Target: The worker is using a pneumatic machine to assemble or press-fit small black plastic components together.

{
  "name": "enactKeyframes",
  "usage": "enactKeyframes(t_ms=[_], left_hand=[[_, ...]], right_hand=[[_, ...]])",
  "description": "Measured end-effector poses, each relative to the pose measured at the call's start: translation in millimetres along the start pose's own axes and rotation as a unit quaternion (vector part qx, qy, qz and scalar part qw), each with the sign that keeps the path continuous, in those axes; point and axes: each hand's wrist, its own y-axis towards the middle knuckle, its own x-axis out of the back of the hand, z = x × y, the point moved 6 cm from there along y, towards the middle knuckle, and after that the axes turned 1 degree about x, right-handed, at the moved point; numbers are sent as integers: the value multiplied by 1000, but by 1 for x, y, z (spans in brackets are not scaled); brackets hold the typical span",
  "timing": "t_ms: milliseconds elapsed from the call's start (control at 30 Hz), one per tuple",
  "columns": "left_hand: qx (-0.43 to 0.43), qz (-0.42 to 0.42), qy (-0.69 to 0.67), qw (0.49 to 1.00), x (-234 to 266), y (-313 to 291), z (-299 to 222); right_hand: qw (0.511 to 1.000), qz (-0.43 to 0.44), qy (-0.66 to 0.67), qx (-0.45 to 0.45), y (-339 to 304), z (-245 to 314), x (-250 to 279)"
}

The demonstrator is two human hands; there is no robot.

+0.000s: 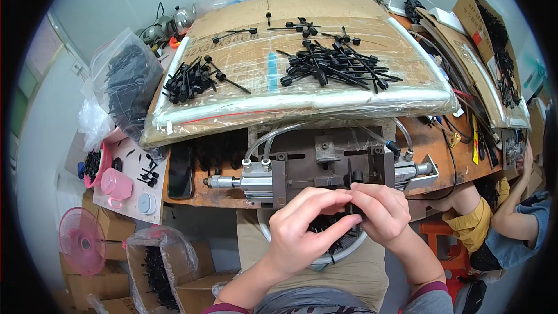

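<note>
Both hands meet above my lap, in front of a metal clamping fixture (302, 170). My left hand (302, 224) is closed in a pinch, thumb and fingertips touching my right hand's fingers. My right hand (381, 214) is closed too, its fingers curled inward. Something dark shows between the fingertips, mostly hidden. Just beyond them a black plastic part with a thin stem (356, 175) stands upright at the fixture; whether the fingers touch it I cannot tell. Below the hands, more black stemmed parts (334, 227) lie in a container on my lap, partly covered by the fingers.
A plastic-wrapped cardboard board (232, 52) carries piles of black stemmed parts (331, 64). Air cylinders (256, 185) with clear hoses flank the fixture. To the left are a phone (181, 171), a pink mug (118, 186) and a filled bag (131, 81). Another person (517, 227) sits at right.
</note>
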Motion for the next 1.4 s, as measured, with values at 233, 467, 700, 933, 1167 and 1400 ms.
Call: enactKeyframes(t_ms=[233, 467, 700, 933, 1167, 1400], left_hand=[[12, 6, 63, 998, 9, -14, 4], [-11, 79, 204, 976, -12, -37, 29], [-80, 124, 387, 910, -26, -30, 32], [-69, 131, 391, 908, -25, -23, 35], [-56, 136, 392, 908, -23, -21, 35], [-124, 99, 312, 937, -19, -27, 24]], right_hand=[[996, -34, 31, -71, -18, -10, 0], [837, -162, 333, -403, -44, -38, 12], [767, -88, 386, -506, -52, -35, 11], [708, -54, 422, -563, -61, -35, 1], [673, -43, 458, -579, -64, -37, -8], [660, -46, 473, -583, -67, -33, -12]])
